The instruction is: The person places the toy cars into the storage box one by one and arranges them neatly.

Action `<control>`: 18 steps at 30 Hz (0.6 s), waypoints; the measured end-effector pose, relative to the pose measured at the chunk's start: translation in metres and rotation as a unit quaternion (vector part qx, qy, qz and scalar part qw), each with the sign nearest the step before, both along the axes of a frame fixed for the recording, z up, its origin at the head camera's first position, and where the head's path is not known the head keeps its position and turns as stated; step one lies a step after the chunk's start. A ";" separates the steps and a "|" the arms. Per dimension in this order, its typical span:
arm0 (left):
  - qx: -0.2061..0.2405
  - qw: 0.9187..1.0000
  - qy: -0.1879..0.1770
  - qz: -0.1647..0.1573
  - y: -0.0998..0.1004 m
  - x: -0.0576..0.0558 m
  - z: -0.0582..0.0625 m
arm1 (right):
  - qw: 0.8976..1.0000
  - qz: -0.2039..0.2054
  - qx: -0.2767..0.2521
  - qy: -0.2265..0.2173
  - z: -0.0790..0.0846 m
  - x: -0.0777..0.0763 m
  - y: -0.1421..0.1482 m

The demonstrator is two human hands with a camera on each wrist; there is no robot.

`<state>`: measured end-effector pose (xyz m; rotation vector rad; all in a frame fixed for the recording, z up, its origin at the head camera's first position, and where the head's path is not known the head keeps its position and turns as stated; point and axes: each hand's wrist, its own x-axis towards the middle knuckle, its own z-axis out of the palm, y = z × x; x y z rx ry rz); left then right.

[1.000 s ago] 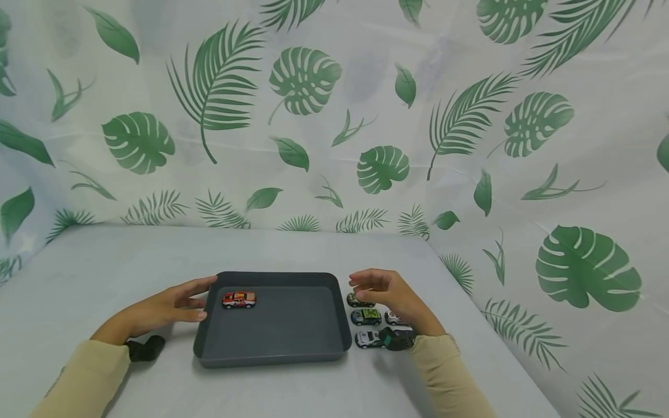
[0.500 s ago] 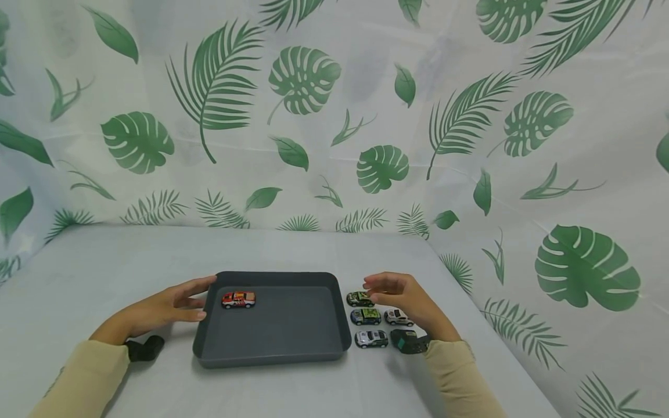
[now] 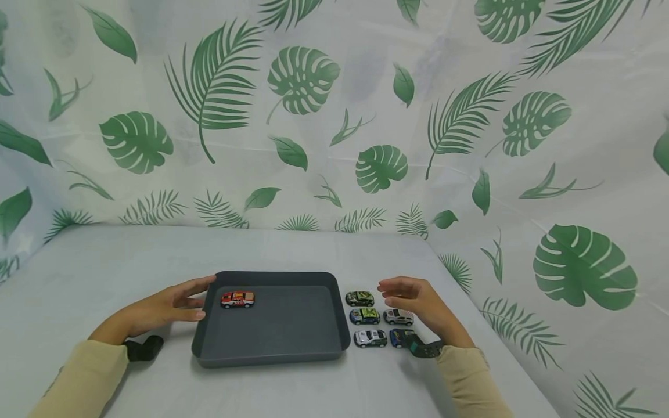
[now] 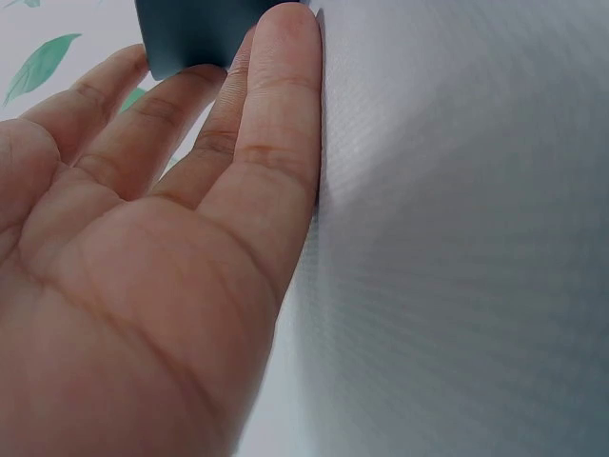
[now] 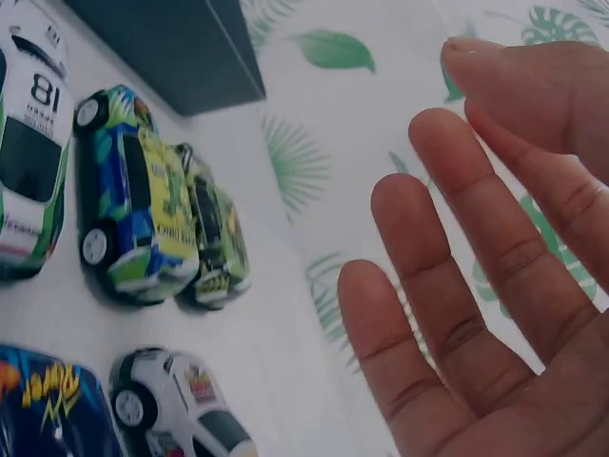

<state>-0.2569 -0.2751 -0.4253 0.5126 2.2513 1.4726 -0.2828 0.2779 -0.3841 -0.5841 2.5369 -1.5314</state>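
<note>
A dark grey tray [image 3: 272,361] lies on the table, and a red toy car [image 3: 237,299] sits in its far left part. My left hand [image 3: 162,305] rests against the tray's left side, fingers extended along it; the left wrist view shows those fingers [image 4: 276,124] at the tray wall. Holding nothing, my right hand [image 3: 418,302] hovers right of the toy cars beside the tray. Those are a dark green camouflage car [image 3: 359,298], a blue and yellow-green car [image 3: 364,316], a white car [image 3: 399,317], a silver-white car [image 3: 370,338] and a dark blue car [image 3: 399,338].
A white cloth covers the table [image 3: 282,395]. Leaf-printed curtains [image 3: 313,133] stand behind and to the right. A black wrist device [image 3: 425,348] on the right arm partly overlaps the dark blue car in the head view.
My right hand has moved rightward, away from the tray, uncovering the cars beneath it. The left hand, the tray and the red car stay put.
</note>
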 end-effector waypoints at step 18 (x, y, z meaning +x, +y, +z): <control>0.004 1.000 0.004 -0.002 0.000 0.000 0.000 | 1.000 -0.026 0.018 -0.003 -0.016 0.000 0.023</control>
